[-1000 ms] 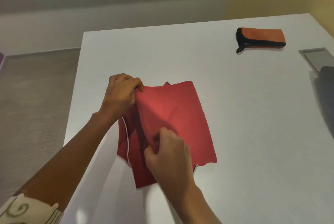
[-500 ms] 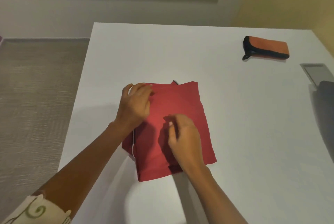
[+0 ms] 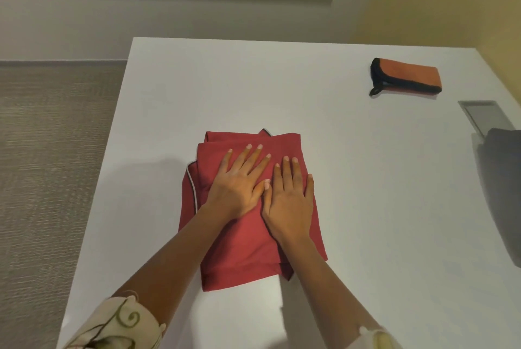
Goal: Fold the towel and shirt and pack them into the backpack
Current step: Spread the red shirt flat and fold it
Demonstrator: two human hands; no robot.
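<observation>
A red shirt (image 3: 242,253) with thin white piping lies folded into a rectangle on the white table (image 3: 366,207), near its left edge. My left hand (image 3: 239,182) lies flat on the shirt's upper middle, fingers straight and spread. My right hand (image 3: 290,196) presses flat beside it, thumbs touching. A folded orange towel (image 3: 406,76) with black trim and a small loop lies at the far right of the table. A dark backpack (image 3: 504,179) shows partly at the right edge of the view.
A grey rectangular panel (image 3: 485,114) is set into the table just beyond the backpack. The table's left edge drops to a grey carpeted floor (image 3: 50,179). A yellow wall stands behind the table's far right.
Both hands let go of the shirt's folded flap, laid it down, and now lie flat on top, fingers straight. The shirt has gone from half-folded to a flat rectangle.
</observation>
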